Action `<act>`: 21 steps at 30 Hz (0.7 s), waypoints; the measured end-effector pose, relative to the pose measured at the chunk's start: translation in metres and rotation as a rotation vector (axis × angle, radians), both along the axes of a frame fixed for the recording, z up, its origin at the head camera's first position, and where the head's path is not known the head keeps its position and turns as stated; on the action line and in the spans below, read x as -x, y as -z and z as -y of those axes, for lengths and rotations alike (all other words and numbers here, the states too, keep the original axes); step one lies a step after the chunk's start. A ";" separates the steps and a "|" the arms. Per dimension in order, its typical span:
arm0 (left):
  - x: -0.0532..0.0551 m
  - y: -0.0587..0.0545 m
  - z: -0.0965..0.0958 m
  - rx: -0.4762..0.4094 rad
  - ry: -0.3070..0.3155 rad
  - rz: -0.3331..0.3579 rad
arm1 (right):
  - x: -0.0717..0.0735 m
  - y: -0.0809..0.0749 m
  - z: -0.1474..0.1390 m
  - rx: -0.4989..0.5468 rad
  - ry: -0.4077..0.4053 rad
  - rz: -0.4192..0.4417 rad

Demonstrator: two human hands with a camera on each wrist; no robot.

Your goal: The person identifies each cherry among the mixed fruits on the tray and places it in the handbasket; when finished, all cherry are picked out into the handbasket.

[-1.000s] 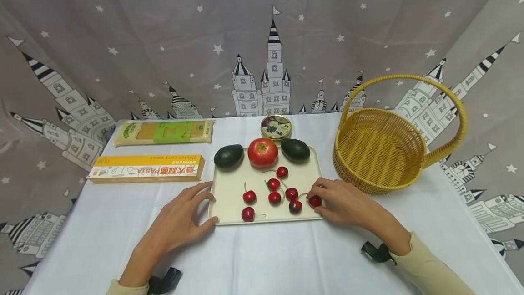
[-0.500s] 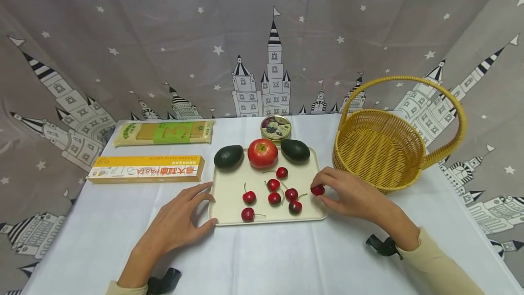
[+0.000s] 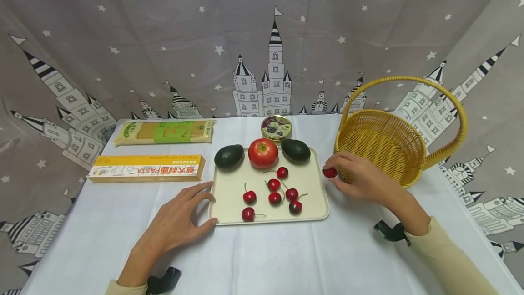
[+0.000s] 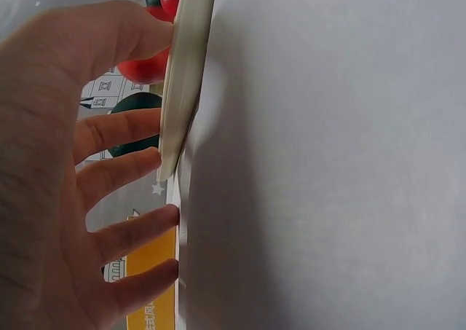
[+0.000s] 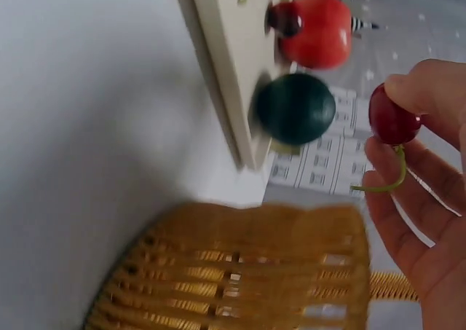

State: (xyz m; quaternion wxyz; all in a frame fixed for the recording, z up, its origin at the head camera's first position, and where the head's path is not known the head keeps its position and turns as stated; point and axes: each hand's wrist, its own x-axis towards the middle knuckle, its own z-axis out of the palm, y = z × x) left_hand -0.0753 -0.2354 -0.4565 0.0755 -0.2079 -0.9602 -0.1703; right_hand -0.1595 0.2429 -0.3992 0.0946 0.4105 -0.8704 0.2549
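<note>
Head view: left of the cream rectangular tray (image 3: 229,201), an orange-and-white box (image 3: 147,169) reads "PASTA" and "Chicken curry sauce"; on the tray, seven glossy red cherries (image 3: 275,198), two dark-green oval avocados (image 3: 295,150), one round red fruit (image 3: 263,154); right of it, one golden woven basket (image 3: 372,149).

Left wrist view: the left hand (image 4: 54,199), fingers spread, thumb touching the tray's rim.

Right wrist view: the right hand (image 5: 429,221) pinches one dark-red stemmed cherry (image 5: 393,117), off the tray.

The yellow and white box (image 3: 146,169) says "意大利面 PASTA" and "Chicken curry sauce", upside down. The long bag (image 3: 163,132) has a big mark like a 3 on its green band (image 3: 173,132).
</note>
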 end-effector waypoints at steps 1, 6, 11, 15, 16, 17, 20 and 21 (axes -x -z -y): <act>0.000 0.000 0.000 0.001 0.001 -0.002 | 0.002 0.000 -0.003 0.010 0.007 -0.017; 0.000 0.001 0.000 0.000 0.003 -0.007 | 0.013 0.000 -0.015 0.047 0.045 -0.055; 0.000 0.001 0.000 0.003 -0.002 0.000 | 0.022 0.002 -0.026 0.090 0.074 -0.059; 0.000 0.000 0.000 0.006 -0.009 0.010 | 0.031 0.006 -0.034 0.114 0.092 -0.065; 0.000 -0.001 0.000 0.006 -0.011 0.014 | 0.033 0.007 -0.036 0.115 0.098 -0.065; 0.000 -0.001 0.000 0.007 -0.012 0.018 | 0.035 0.008 -0.038 0.116 0.102 -0.068; -0.001 -0.001 0.000 0.009 -0.018 0.027 | 0.039 0.011 -0.045 0.097 0.133 -0.076; -0.002 -0.001 -0.001 0.008 -0.019 0.028 | 0.040 0.011 -0.047 0.088 0.146 -0.075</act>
